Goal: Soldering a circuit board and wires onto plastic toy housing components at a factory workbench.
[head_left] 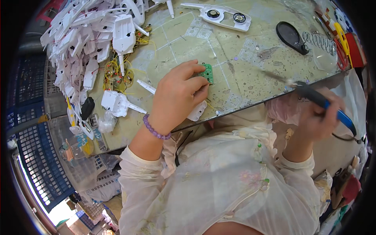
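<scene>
My left hand [179, 89] reaches over the table with its thumb and fingers closed on a small green circuit board [208, 73]. Beneath this hand lies a white plastic casing part [197, 111], mostly covered, with a thin yellow wire by its edge. To the right, just past the table's front edge, my right hand [320, 119] grips a soldering iron [313, 96] by its black and blue handle. Its thin metal tip points left over the table, apart from the board. Motion blurs this hand and the tip a little.
White plastic casings [84, 47] are heaped at the far left beside tangled yellow wires and small boards [119, 76]. A casing with two black round parts [225, 16] lies at the back. On the right are a black oval dish [290, 37] and a coil-spring holder [319, 42].
</scene>
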A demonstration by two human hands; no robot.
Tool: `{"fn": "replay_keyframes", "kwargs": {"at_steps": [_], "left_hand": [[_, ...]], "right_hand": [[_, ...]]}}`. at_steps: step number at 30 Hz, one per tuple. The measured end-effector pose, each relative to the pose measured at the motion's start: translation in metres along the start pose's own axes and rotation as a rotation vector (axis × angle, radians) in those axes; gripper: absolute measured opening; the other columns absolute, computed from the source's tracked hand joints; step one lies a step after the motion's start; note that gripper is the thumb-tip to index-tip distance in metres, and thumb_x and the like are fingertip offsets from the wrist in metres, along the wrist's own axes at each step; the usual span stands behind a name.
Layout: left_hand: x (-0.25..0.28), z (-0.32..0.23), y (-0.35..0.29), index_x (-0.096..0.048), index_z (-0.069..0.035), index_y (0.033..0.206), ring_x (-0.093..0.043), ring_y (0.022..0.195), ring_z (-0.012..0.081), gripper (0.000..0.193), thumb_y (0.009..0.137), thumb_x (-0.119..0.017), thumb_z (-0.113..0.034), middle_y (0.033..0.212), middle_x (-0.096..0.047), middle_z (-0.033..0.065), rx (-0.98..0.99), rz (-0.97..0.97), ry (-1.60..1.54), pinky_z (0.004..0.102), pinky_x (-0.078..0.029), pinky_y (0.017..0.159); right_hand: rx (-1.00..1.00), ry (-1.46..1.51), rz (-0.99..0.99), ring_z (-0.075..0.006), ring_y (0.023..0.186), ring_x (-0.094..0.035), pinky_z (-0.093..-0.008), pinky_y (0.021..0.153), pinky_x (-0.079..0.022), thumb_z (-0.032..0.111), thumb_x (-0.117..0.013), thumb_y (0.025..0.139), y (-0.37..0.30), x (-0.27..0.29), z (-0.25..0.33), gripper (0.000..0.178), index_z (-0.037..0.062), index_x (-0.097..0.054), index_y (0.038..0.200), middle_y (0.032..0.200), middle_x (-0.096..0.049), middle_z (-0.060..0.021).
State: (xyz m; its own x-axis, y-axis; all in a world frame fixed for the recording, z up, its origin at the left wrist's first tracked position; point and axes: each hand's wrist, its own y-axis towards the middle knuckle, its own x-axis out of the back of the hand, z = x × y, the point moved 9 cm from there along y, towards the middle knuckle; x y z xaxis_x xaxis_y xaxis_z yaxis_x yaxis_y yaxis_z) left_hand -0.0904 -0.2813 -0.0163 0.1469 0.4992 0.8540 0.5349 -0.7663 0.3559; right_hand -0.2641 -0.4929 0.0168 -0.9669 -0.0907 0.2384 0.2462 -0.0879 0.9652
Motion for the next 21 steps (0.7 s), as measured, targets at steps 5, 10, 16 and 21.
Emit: {"fn": "replay_keyframes", "kwargs": {"at_steps": [5,10,16,21], "left_hand": [[-0.007,0.003,0.0,-0.066,-0.004,0.076,-0.065,0.096,0.0276,0.007,0.07,-0.07,-0.005,0.093,-0.065,0.0078,0.024,0.018,-0.024,0.0344,-0.055,0.073],[-0.006,0.004,-0.002,-0.065,-0.004,0.077,-0.066,0.097,0.0281,0.01,0.069,-0.071,-0.002,0.094,-0.065,0.0082,0.035,-0.005,-0.041,0.034,-0.055,0.071],[-0.007,0.003,-0.003,-0.063,-0.004,0.079,-0.066,0.099,0.0285,0.013,0.069,-0.071,-0.002,0.096,-0.064,0.0084,0.044,0.032,-0.049,0.0329,-0.055,0.07],[-0.009,0.004,-0.001,-0.065,-0.001,0.079,-0.064,0.104,0.0327,0.014,0.069,-0.071,0.005,0.098,-0.066,0.0131,0.083,0.093,-0.078,0.0333,-0.057,0.072]], "right_hand": [[-0.803,1.094,0.061,-0.0131,0.059,-0.04,-0.0261,0.053,-0.031,0.01,-0.051,0.088,-0.029,-0.06,-0.008,0.012,-0.001,-0.048,0.092,0.075,-0.05,-0.01],[-0.758,1.14,0.197,-0.014,0.061,-0.042,-0.0288,0.055,-0.033,0.01,-0.05,0.087,-0.031,-0.079,0.009,0.013,-0.0003,-0.048,0.094,0.075,-0.05,-0.01],[-0.702,1.15,0.238,-0.0141,0.062,-0.044,-0.0289,0.055,-0.035,0.011,-0.052,0.088,-0.037,-0.086,0.013,0.014,-0.0001,-0.049,0.095,0.076,-0.052,-0.0089],[-0.694,1.162,0.235,-0.0146,0.062,-0.045,-0.0293,0.055,-0.035,0.012,-0.053,0.088,-0.039,-0.088,0.013,0.014,-0.0002,-0.05,0.095,0.077,-0.053,-0.0084]]}}
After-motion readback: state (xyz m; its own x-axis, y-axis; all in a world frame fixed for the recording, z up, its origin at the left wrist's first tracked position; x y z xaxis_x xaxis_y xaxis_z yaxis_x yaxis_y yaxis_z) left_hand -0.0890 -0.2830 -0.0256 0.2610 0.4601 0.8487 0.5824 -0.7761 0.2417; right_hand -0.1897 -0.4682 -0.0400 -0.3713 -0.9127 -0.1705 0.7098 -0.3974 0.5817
